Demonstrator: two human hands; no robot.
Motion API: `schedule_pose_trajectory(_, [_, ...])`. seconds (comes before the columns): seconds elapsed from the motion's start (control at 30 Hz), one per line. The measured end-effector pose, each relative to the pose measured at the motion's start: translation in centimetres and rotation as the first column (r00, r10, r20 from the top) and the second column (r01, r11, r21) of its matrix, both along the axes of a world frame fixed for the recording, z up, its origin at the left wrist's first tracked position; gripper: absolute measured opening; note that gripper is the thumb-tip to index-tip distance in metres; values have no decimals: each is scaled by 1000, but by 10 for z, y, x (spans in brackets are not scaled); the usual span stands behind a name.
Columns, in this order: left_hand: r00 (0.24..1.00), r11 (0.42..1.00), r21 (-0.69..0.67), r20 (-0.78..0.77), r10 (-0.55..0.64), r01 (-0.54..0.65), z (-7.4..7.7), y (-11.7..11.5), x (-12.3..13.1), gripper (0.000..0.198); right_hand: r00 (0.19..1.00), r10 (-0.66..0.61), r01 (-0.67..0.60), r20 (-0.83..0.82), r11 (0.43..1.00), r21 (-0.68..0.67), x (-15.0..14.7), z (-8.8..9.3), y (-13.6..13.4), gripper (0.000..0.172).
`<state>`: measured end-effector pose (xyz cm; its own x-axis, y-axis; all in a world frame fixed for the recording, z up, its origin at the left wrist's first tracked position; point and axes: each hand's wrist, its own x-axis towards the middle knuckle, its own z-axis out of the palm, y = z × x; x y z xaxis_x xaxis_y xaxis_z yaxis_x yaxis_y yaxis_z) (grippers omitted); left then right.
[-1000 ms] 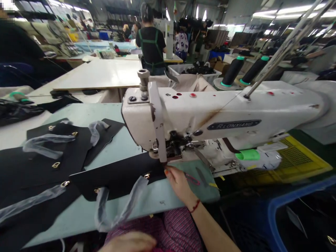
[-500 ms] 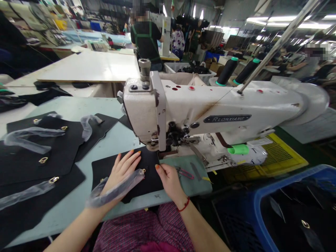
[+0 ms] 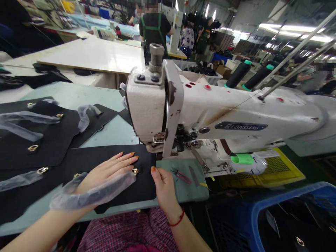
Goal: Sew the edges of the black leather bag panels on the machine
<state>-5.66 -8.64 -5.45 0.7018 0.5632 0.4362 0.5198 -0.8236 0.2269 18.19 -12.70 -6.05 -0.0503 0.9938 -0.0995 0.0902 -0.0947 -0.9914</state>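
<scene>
A black panel [image 3: 143,190] lies on the pale table in front of the sewing machine [image 3: 149,112], its top edge by the needle area. My left hand [image 3: 110,171] rests flat on it, fingers stretched towards the machine. Over that wrist loops a strap handle wrapped in cloudy plastic [image 3: 105,190], fixed to the panel by a gold ring [image 3: 135,171]. At the panel's right edge, my right hand [image 3: 165,189] is closed, thumb on top, gripping the edge. Pink-handled thread snips [image 3: 182,176] lie just right of this hand, beside a grey blade-shaped piece [image 3: 194,175].
More black panels [image 3: 49,140] with plastic-wrapped straps overlap at left. A blue basket [image 3: 256,210] holding black pieces stands at lower right, near a yellow crate [image 3: 286,164]. Black thread cones [image 3: 238,74] stand behind the machine. A person [image 3: 154,31] stands beyond the white table.
The panel has slid left and away from the needle area, both hands moving left with it. My view has turned slightly, so the machine appears farther right.
</scene>
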Motion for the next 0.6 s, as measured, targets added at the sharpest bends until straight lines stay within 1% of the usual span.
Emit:
schedule_pose_trajectory(0.1, [999, 998, -46, -8, 33, -33, -5, -2, 0, 36, 1000, -8, 8, 15, 1000, -1, 1, 0, 2, 46])
schedule_pose_trajectory(0.2, [998, 996, -68, -26, 48, -50, -6, 0, -2, 36, 1000, -1, 1, 21, 1000, -7, 2, 0, 6, 47])
schedule_pose_trajectory(0.33, [998, 997, -62, -40, 47, -50, -2, 9, -2, 35, 1000, 0, 0, 18, 1000, 1, 3, 2, 14, 47])
schedule_pose_trajectory(0.5, [991, 995, -56, -110, 78, -84, 5, 21, -1, 38, 1000, 4, -4, 3, 1000, -11, 1, 1, 25, 48])
schedule_pose_trajectory(0.6, [987, 996, -37, -146, 70, -76, 7, 28, -3, 39, 1000, 14, -13, 15, 1000, -13, 1, 3, 29, 48])
